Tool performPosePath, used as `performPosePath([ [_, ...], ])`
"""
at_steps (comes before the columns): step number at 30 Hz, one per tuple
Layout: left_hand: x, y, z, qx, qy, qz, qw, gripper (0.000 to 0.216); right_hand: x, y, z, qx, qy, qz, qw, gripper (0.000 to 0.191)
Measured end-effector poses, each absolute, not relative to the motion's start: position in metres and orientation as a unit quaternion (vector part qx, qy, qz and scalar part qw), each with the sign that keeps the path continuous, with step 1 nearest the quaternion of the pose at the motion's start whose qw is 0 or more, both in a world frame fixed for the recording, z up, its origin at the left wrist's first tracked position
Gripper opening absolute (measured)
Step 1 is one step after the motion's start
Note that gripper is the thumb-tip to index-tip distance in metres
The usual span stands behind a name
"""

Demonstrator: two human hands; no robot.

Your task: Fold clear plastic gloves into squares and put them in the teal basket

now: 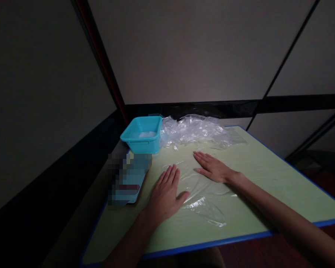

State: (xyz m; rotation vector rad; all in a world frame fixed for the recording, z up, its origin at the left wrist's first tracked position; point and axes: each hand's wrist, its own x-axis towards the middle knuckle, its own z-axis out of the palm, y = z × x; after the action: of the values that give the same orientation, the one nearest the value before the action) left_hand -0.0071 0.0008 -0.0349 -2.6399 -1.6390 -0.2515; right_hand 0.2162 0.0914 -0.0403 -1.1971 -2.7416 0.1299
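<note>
A thin clear plastic bag [194, 186] lies spread on the table, with wrinkles across it and a shiny crumpled part toward me. On its left side my left hand [167, 193] rests palm down, fingers together and stretched out, thumb apart. My right hand [213, 168] lies flat at its upper right, fingers stretched forward. Neither hand is gripping anything. Beyond both hands sits a loose heap of crumpled clear plastic bags [195, 130] along the table's far edge.
A turquoise plastic basin [142, 139] with something whitish inside stands at the far left corner. Nearer me along the left edge is a flat, pixelated object [131, 180]. The pale green table [268, 178] has blue edging, and wall panels rise behind it.
</note>
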Motion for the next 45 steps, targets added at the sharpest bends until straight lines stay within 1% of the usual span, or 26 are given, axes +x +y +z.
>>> performPosePath([
  [10,-0.016,-0.001,-0.034,-0.849,-0.520,-0.088,0.014,0.072,0.223,0.090,-0.043,-0.411,-0.909,0.018,0.071,0.073],
  [16,-0.028,-0.004,-0.039,-0.835,-0.543,-0.090,0.017,0.075,0.223,0.089,-0.044,-0.410,-0.909,0.018,0.076,0.073],
  [20,-0.027,-0.003,-0.035,-0.831,-0.544,-0.116,0.029,0.068,0.222,0.089,-0.042,-0.414,-0.908,0.015,0.068,0.071],
  [23,-0.006,0.002,-0.021,-0.833,-0.534,-0.141,0.036,0.061,0.222,0.090,-0.044,-0.409,-0.910,0.008,0.064,0.065],
  [27,0.043,0.013,-0.012,-0.866,-0.480,-0.137,0.038,0.065,0.224,0.093,-0.049,-0.402,-0.913,-0.001,0.073,0.059],
  [30,0.072,0.022,-0.024,-0.861,-0.492,-0.125,0.031,0.069,0.226,0.094,-0.051,-0.396,-0.916,-0.002,0.068,0.057],
  [33,0.081,0.027,-0.040,-0.844,-0.521,-0.125,0.008,0.070,0.226,0.095,-0.052,-0.389,-0.919,-0.003,0.061,0.057],
  [38,0.067,0.025,-0.044,-0.835,-0.537,-0.120,-0.007,0.074,0.226,0.094,-0.050,-0.394,-0.917,-0.003,0.065,0.060],
  [45,0.027,0.024,-0.037,-0.829,-0.550,-0.098,0.001,0.068,0.225,0.092,-0.049,-0.399,-0.914,-0.010,0.076,0.060],
])
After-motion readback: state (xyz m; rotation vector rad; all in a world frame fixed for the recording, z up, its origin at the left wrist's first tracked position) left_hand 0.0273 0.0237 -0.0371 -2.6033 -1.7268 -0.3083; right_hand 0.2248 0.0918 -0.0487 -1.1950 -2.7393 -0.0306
